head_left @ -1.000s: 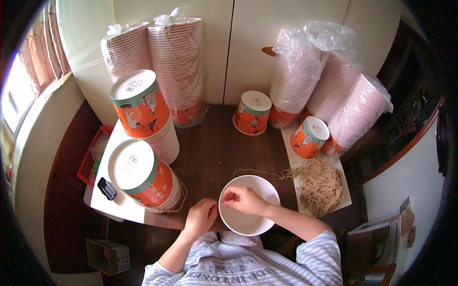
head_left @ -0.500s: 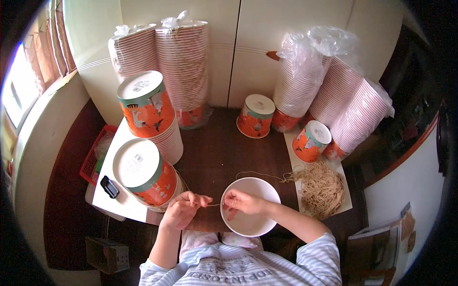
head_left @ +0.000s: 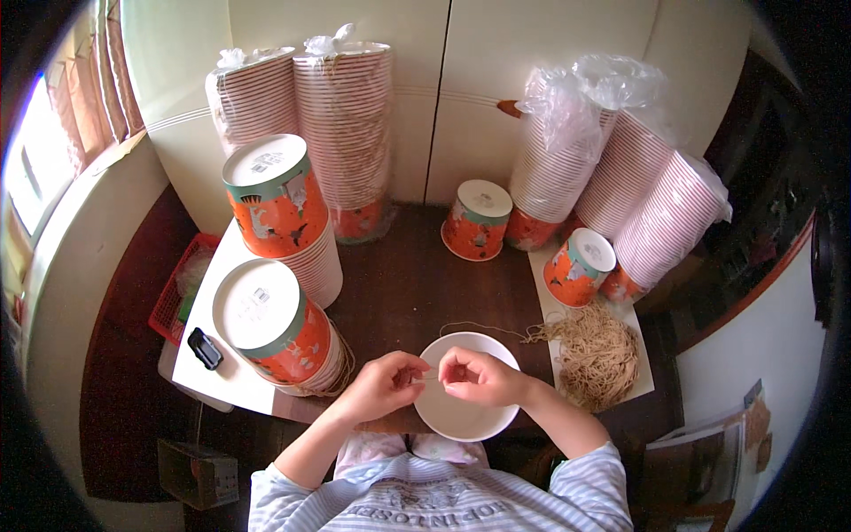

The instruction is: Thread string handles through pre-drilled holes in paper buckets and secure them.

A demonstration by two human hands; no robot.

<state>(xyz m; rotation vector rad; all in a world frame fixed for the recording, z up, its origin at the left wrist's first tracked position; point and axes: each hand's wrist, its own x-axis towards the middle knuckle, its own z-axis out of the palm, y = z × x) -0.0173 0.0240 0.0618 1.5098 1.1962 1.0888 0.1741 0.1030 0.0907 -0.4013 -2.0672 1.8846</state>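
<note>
Holding string: the left grip (head_left: 387,387) and right grip (head_left: 483,376) look almost closed, pinching a short bit of thin string (head_left: 432,379) between them, low in the middle of the frame.
White tub (head_left: 468,417): open side up just under both grips, maybe to be easy to reach.
String pile (head_left: 598,355): heaped at the right, maybe to be out of the way.
Orange tubs (head_left: 288,350): upside down at the left, maybe to stack well.
Front edge: very near the white tub, so tight.
Room: brown counter (head_left: 399,284) in the middle, wide enough for moving.
</note>
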